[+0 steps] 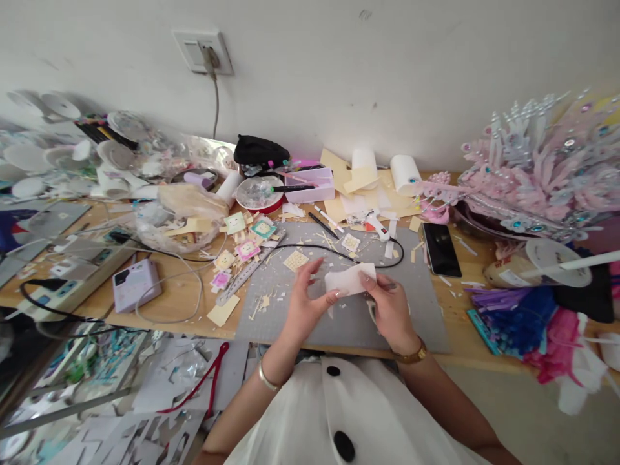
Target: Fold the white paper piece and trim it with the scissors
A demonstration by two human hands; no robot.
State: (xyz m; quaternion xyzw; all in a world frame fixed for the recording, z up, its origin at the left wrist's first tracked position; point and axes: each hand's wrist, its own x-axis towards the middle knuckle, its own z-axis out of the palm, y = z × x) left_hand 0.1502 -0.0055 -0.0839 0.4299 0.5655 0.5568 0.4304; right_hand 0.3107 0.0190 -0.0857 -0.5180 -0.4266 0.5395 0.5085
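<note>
Above the grey cutting mat (281,316) I see a small white piece of paper or card (345,279), slightly bent along its top edge. My right hand (391,310) pinches it at the right end, thumb in front. Partly covered by that hand is a pale loop, too hidden to name. At the left end, my left hand (306,298) has its thumb tip against the lower edge, while the other fingers are raised and spread apart. On the mat behind the hands lie a cream patterned square (295,261) and scattered cream scraps.
A metal ruler (247,274) and several small painted card figures (247,249) lie left of centre. Behind are a black pen (323,225) and a white-handled tool (382,227) with a black cord. A phone (442,249), drink cup (537,265) and pink jewelled headdress (523,187) are right.
</note>
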